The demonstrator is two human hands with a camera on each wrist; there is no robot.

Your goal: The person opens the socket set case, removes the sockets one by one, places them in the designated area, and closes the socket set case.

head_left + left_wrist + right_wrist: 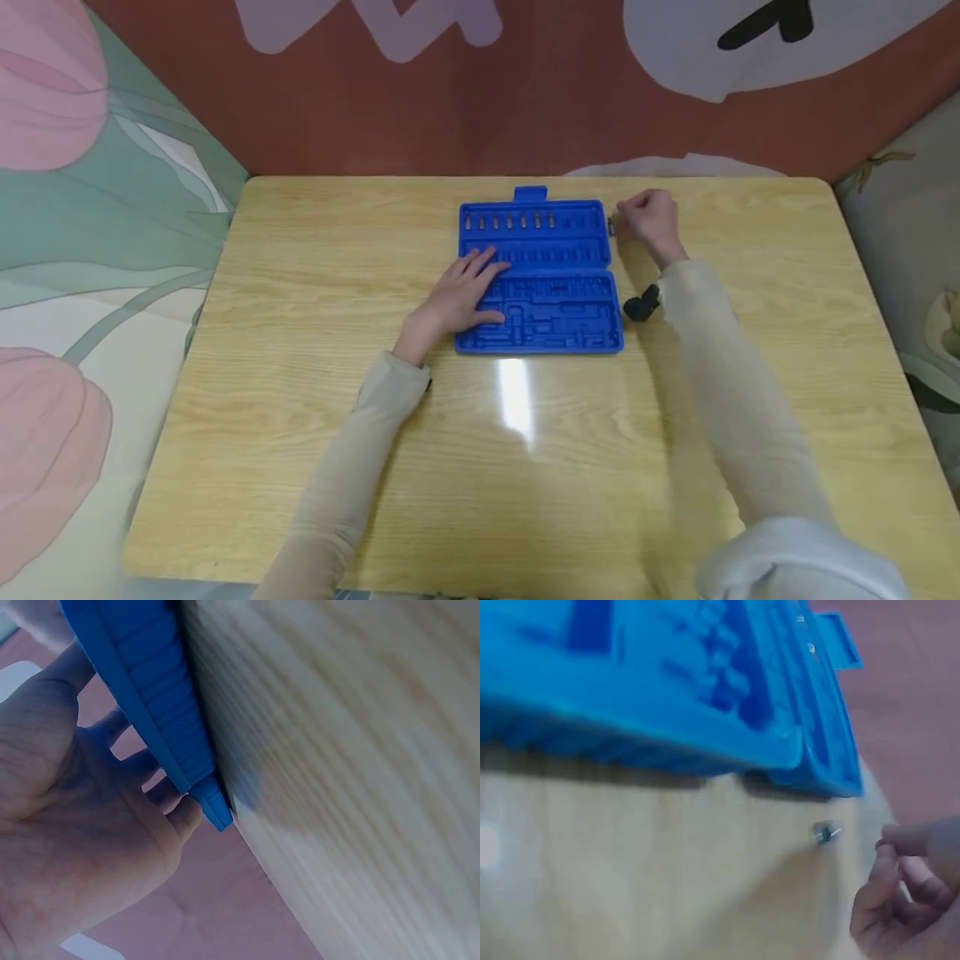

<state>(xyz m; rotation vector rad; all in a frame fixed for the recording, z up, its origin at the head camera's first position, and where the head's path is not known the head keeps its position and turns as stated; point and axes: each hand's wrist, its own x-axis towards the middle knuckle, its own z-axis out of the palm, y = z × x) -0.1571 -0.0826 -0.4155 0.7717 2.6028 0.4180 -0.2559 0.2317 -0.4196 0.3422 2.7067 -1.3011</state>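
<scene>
An unfolded blue plastic tool case [540, 269] lies on the table, with moulded slots in both halves. Several small metal bits [510, 221] stand in a row in its far half. My left hand [456, 298] rests on the case's left side with fingers spread and straight; in the left wrist view, the left hand [82, 787] reaches over the case edge. Just off the far right corner, my right hand [652, 221] pinches a small dark bit [883, 843] between thumb and forefinger, mostly hidden by the fingertips. Small metal pieces [827, 832] lie on the table between that hand and the case.
The wooden table [315, 275] meets a red-brown wall [540, 100] just behind the case. A closure flap [530, 193] sticks out from the case's far edge. A black wrist device [641, 305] hangs at the right cuff. Light glares off the table in front.
</scene>
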